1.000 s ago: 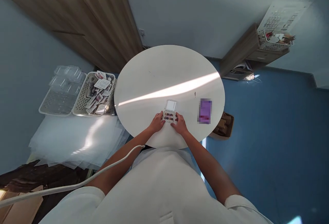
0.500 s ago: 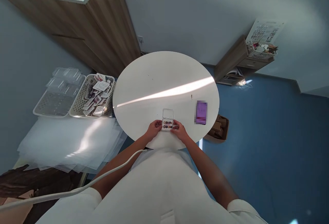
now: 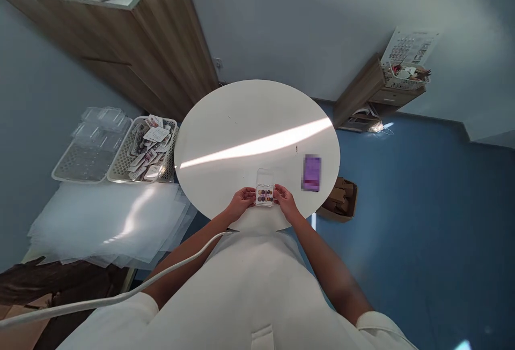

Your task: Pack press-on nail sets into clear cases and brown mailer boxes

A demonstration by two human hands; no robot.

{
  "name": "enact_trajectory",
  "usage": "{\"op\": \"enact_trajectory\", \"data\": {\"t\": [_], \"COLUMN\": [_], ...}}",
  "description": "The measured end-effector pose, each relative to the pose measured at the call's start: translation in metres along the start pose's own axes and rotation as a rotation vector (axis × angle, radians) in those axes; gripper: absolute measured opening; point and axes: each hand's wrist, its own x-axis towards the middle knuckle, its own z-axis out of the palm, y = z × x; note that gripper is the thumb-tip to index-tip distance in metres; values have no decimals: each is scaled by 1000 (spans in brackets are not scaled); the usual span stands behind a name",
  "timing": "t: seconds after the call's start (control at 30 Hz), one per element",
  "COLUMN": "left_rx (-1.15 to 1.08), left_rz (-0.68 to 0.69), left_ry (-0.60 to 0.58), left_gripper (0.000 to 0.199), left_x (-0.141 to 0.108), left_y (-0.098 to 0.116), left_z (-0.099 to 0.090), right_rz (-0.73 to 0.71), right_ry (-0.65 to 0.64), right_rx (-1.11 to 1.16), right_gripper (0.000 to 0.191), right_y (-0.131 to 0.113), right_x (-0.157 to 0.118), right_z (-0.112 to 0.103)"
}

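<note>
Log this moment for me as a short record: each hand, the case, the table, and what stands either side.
Left hand: fingers at the left edge of the case
Right hand: fingers at its right edge
Case: see-through, lid open, small pieces in two rows
Table: round, white; purple item, pixelated
Left side: basket of cards
Right side: carton on floor

A hard white glare streak (image 3: 257, 144) slices across the centre, dim lower right, wide-angle bend at the edges, purple patch (image 3: 311, 173) pixelated!
</note>
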Motion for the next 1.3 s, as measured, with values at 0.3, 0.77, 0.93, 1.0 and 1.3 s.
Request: {"op": "enact_trajectory", "data": {"t": [0.3,0.77,0.93,1.0,1.3], "left_rx": [-12,-20,-43,-59,-83], "left_rz": [-2,-16,-33,-35,-21], "left_ry": [-42,-94,-112,-112,-102], "left_gripper": [42,40,42,43,43], "left_x": [-1,-2,-5,-7,-12], "left_y": [-2,2,2,3,1], "left_z": [10,10,12,12,10], "right_rz": [-15,-46,-50,-62,-91], "right_ry": [-19,-2,-6,-11,-43], "right_rx": [164,164,166,164,154], "right_gripper": [40,40,41,40,38], "right_y": [-10,-21,-24,-24,-24], "right_x": [4,-3,-7,-8,-13], "right_z": [-7,-7,-9,-9,-6]}}
